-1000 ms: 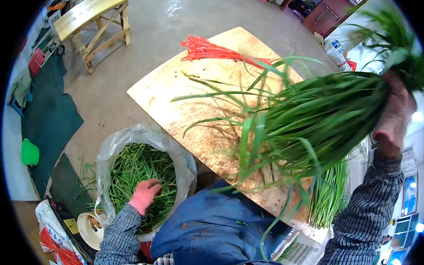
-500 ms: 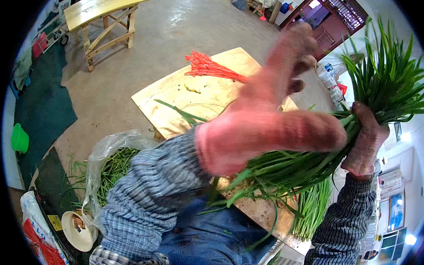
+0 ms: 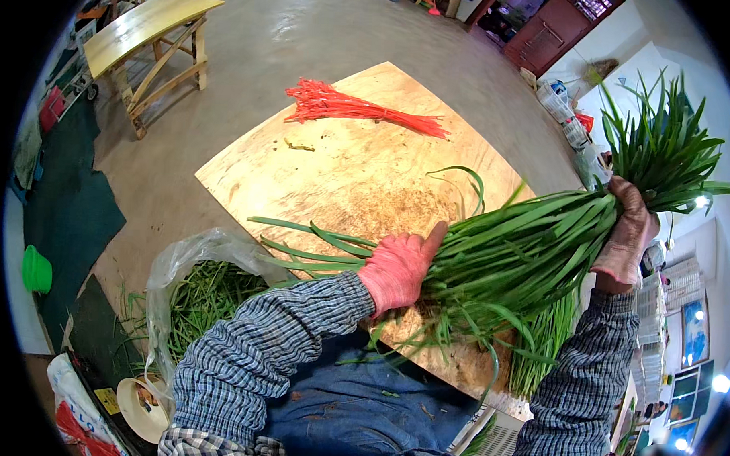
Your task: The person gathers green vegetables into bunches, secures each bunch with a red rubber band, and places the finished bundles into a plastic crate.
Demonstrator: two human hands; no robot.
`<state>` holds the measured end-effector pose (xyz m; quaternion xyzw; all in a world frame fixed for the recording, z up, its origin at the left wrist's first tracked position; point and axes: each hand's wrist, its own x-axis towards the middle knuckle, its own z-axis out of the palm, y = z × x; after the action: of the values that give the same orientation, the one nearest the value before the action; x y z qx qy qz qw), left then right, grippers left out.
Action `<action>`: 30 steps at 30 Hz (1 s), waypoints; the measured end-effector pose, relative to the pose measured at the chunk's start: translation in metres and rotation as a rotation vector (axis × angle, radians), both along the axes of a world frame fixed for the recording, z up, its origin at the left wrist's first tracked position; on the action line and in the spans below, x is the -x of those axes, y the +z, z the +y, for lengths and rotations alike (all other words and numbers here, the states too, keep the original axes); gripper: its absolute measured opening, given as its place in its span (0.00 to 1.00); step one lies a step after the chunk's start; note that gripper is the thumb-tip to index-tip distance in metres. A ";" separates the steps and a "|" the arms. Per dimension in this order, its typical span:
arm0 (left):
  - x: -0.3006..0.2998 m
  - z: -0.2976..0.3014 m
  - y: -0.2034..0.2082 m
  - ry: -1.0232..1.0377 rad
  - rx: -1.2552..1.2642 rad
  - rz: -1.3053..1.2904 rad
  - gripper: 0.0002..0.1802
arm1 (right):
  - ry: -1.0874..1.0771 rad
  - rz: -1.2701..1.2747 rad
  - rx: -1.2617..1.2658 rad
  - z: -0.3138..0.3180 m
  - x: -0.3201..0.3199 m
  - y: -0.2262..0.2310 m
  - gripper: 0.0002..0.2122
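Observation:
A large bunch of garlic chives (image 3: 525, 242) slants across the right half of the wooden tabletop, its leaf tips fanned out at the upper right. My right hand (image 3: 629, 229), in a dirty pink glove, is closed around the bunch below those tips and holds it up. At the bunch's left end is my left hand (image 3: 400, 269), gloved in pink, its fingers curled on some loose chive leaves (image 3: 324, 247) that stick out to the left. Its palm side is hidden. More chives (image 3: 542, 347) lie under the bunch by the table's near right edge.
A bundle of red ties (image 3: 361, 111) lies on the tabletop's (image 3: 263, 164) far part. A clear plastic bag (image 3: 160, 301) of green trimmings stands left of my knees, beside a cream bucket (image 3: 141, 409). Another wooden table (image 3: 151, 27) stands at the far left.
My left hand has come down from above the bunch, leftward, onto its lower left end. My right hand keeps its hold on the chives. The view has shifted slightly.

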<state>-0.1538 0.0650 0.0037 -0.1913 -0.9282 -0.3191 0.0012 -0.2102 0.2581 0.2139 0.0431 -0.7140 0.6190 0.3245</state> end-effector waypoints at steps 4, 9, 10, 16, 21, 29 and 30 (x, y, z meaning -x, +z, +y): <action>-0.018 -0.014 0.026 -0.048 -0.071 -0.069 0.33 | -0.053 -0.033 0.050 0.012 -0.007 0.019 0.08; -0.061 -0.055 0.038 0.018 -0.141 0.116 0.22 | 0.001 -0.097 0.091 0.023 0.007 0.027 0.08; -0.070 -0.059 0.038 0.037 -0.146 0.127 0.20 | 0.002 -0.104 0.061 0.018 0.005 0.026 0.08; -0.106 -0.086 0.037 0.161 -0.154 0.147 0.13 | 0.141 -0.182 0.059 -0.009 -0.003 0.024 0.07; -0.134 -0.107 0.039 0.183 -0.136 0.053 0.14 | 0.125 -0.223 0.036 -0.024 -0.002 0.018 0.06; -0.199 -0.180 -0.044 0.482 -0.358 0.052 0.13 | 0.329 -0.178 0.179 0.066 0.002 0.067 0.08; -0.207 -0.190 -0.062 0.569 -0.386 -0.016 0.15 | 0.275 -0.154 0.184 0.076 0.008 0.073 0.07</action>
<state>0.0529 -0.1247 -0.0584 0.0813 -0.8670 -0.4770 0.1191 -0.2180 0.3345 0.2868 0.0629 -0.6644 0.7216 0.1839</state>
